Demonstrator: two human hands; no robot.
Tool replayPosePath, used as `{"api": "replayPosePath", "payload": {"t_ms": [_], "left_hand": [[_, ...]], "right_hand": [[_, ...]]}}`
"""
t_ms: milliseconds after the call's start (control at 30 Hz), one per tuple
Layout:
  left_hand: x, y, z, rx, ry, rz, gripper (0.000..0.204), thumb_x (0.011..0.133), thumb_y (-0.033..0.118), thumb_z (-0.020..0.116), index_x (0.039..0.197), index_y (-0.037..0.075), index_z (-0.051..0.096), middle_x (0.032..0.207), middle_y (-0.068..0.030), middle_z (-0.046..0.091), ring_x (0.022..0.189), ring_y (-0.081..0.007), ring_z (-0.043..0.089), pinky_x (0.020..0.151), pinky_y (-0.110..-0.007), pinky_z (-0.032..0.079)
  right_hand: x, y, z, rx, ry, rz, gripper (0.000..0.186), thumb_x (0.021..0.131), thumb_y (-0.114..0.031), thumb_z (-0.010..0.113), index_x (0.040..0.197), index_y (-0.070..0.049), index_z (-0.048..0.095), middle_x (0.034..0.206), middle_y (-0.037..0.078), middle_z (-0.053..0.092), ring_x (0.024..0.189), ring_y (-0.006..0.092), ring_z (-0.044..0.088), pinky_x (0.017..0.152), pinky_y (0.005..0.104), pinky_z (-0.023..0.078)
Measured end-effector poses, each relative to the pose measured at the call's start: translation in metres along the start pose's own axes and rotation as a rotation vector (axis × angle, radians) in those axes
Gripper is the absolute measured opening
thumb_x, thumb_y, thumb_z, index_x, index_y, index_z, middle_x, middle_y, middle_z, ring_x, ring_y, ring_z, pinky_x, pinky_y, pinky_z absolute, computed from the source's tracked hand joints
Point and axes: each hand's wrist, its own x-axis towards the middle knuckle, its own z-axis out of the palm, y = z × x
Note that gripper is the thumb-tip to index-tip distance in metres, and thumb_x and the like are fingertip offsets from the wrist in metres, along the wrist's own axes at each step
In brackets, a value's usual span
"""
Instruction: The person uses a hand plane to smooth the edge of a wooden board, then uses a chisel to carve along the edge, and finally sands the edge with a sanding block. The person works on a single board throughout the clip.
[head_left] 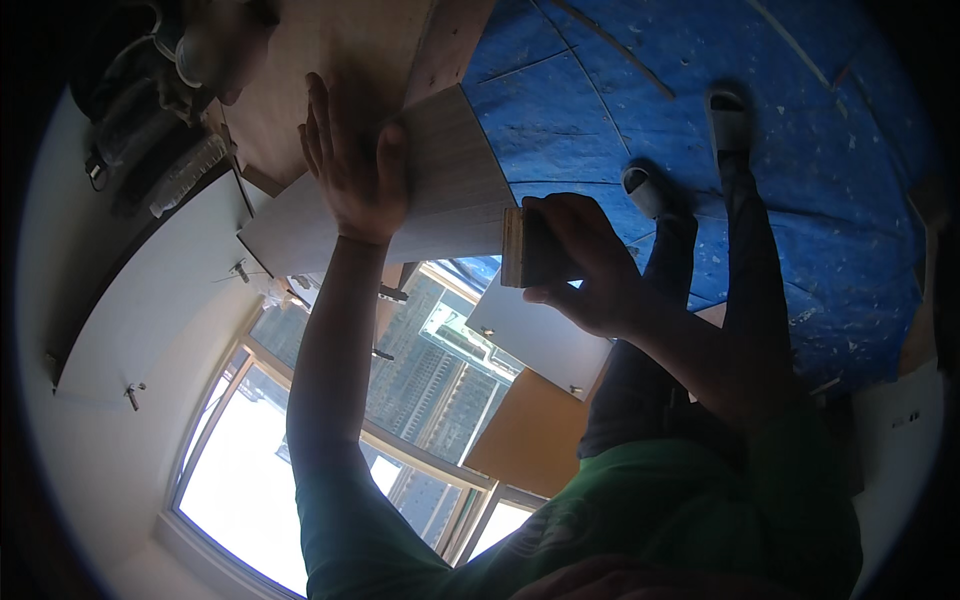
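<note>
My left hand lies with its fingers stretched out and thumb apart, palm against a grey-brown wood-grain panel. My right hand grips a small block with a layered wooden edge and a dark face. Fingers and thumb close around the block's two sides. It is held at the panel's near right corner; whether it touches the panel I cannot tell. A lighter brown board adjoins the panel on its far side.
Blue sheeting covers the floor under my sandalled feet. White doors with hinges stand at the left and below the panel. Nearby are an orange-brown board, a window and a clear plastic bottle. A blurred person appears upper left.
</note>
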Motion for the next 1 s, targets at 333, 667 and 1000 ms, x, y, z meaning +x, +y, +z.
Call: {"api": "replayPosePath", "payload": {"t_ms": [333, 667, 1000], "left_hand": [[-0.003, -0.003, 0.002, 0.004, 0.007, 0.004, 0.075, 0.109, 0.054, 0.035, 0.163, 0.003, 0.031, 0.169, -0.0271, 0.028, 0.153, -0.045, 0.033, 0.124, -0.062, 0.019], [-0.003, -0.009, 0.006, -0.017, 0.036, 0.008, 0.083, 0.103, 0.058, 0.048, 0.161, 0.0, 0.033, 0.168, -0.0271, 0.03, 0.153, -0.0456, 0.034, 0.123, -0.063, 0.021], [-0.004, -0.01, 0.005, -0.011, 0.07, 0.007, 0.084, 0.102, 0.06, 0.049, 0.162, 0.003, 0.035, 0.167, -0.0268, 0.032, 0.153, -0.0451, 0.034, 0.124, -0.063, 0.021]], "right_hand": [[0.114, 0.006, -0.017, -0.021, 0.203, -0.221, 0.072, 0.09, -0.042, 0.079, 0.146, -0.006, 0.052, 0.131, 0.019, 0.058, 0.124, 0.036, 0.059, 0.105, 0.0459, 0.05], [0.107, -0.002, -0.017, -0.082, 0.212, -0.179, 0.084, 0.086, -0.043, 0.083, 0.15, -0.003, 0.046, 0.132, 0.02, 0.057, 0.121, 0.0357, 0.059, 0.102, 0.0461, 0.051], [-0.018, -0.004, 0.009, -0.093, 0.076, 0.019, 0.083, 0.089, -0.041, 0.08, 0.152, 0.0, 0.044, 0.135, 0.022, 0.052, 0.128, 0.0402, 0.053, 0.106, 0.0507, 0.048]]}}
